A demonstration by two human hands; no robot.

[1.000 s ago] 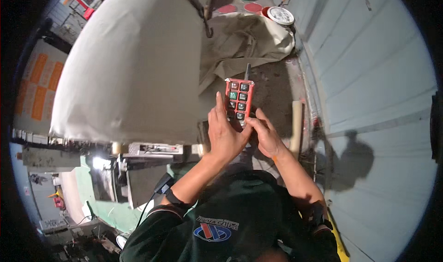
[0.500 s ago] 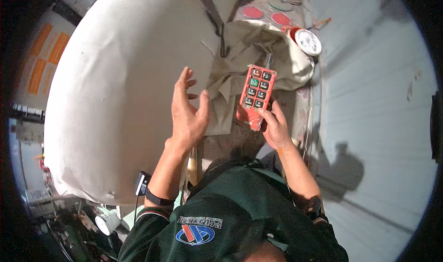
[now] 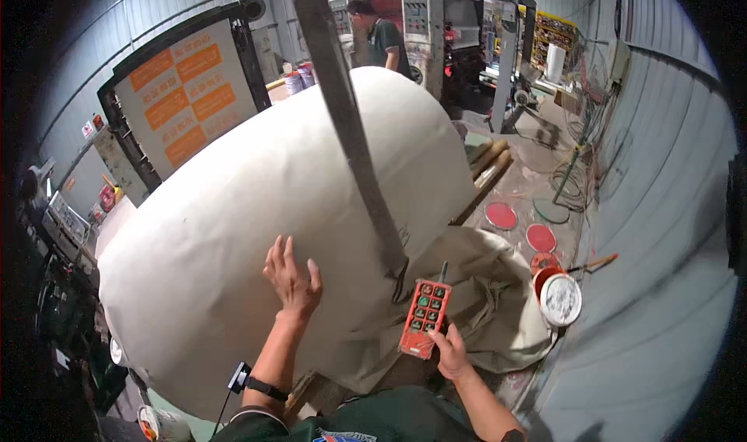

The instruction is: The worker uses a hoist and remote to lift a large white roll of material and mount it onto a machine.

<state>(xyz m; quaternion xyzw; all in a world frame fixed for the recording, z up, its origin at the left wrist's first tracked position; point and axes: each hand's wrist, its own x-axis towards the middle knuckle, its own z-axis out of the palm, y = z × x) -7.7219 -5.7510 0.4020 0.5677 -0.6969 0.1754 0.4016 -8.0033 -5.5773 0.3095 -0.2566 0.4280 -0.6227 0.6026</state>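
Observation:
In my right hand [image 3: 451,353] is a red remote control [image 3: 422,319] with rows of dark buttons, one green button and a short antenna. My right thumb lies on its lower part, near the bottom buttons. My left hand [image 3: 292,281], fingers apart, holds nothing and is over the big white wrapped roll [image 3: 233,232]; whether it touches the surface I cannot tell. A dark strap [image 3: 346,123] runs down across the roll from above and ends beside the remote. Loose beige cloth [image 3: 498,302] lies bunched on the floor behind the remote.
A white-lidded bucket [image 3: 560,300] stands by the grey corrugated wall [image 3: 661,208] at right. Red discs [image 3: 501,216] and coiled hoses [image 3: 572,189] lie beyond it. A person [image 3: 383,39] stands near machinery at the far side. A bucket [image 3: 162,425] is at lower left.
The view has tilted up, bringing the far machinery, the other person and the whole strap into sight. The remote stays in my right hand, and my left hand remains spread.

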